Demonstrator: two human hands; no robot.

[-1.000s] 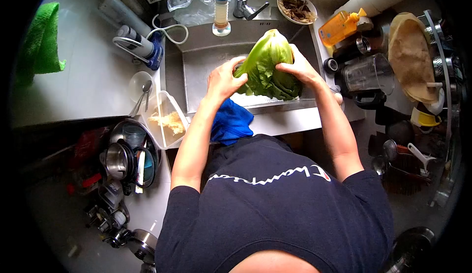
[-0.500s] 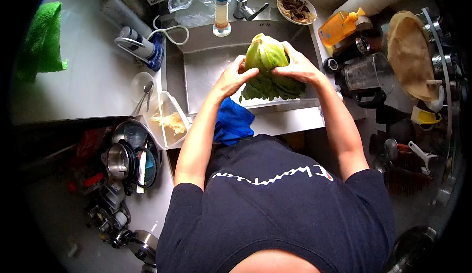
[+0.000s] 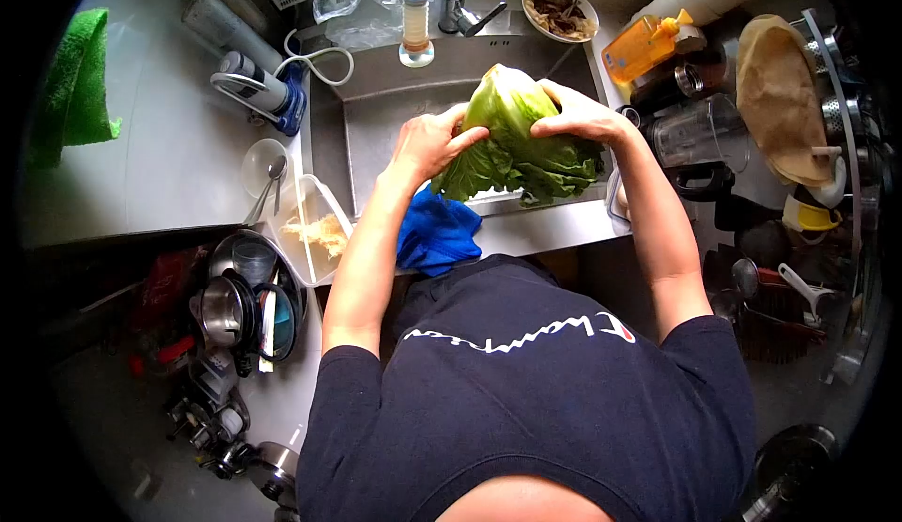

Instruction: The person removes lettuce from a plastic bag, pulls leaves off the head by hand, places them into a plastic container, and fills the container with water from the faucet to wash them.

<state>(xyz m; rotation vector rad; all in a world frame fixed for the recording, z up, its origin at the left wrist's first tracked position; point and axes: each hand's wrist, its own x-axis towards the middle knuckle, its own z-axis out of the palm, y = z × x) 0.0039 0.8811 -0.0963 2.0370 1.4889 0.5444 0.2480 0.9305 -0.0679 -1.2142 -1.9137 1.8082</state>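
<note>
A green head of lettuce (image 3: 526,141) is held up over the front part of the steel sink (image 3: 385,127), its pale stem end pointing away from me and its leafy edge towards me. My left hand (image 3: 434,146) grips its left side, thumb across the leaves. On the right side my right hand (image 3: 583,116) clasps it, thumb on top; the far fingers of both hands are partly hidden behind the leaves. Just below the lettuce a blue cloth (image 3: 437,233) hangs over the sink's front edge.
The faucet with its filter (image 3: 416,24) stands behind the sink. A bowl of dark scraps (image 3: 561,13) sits at the back right corner, near an orange soap bottle (image 3: 641,49). Left of the sink are a plastic container (image 3: 312,193) and several pots (image 3: 225,311).
The lettuce's leaves have spread wider at the near end, and more leaf shows to the left and right. Both hands still hold it, the right one shifted slightly right.
</note>
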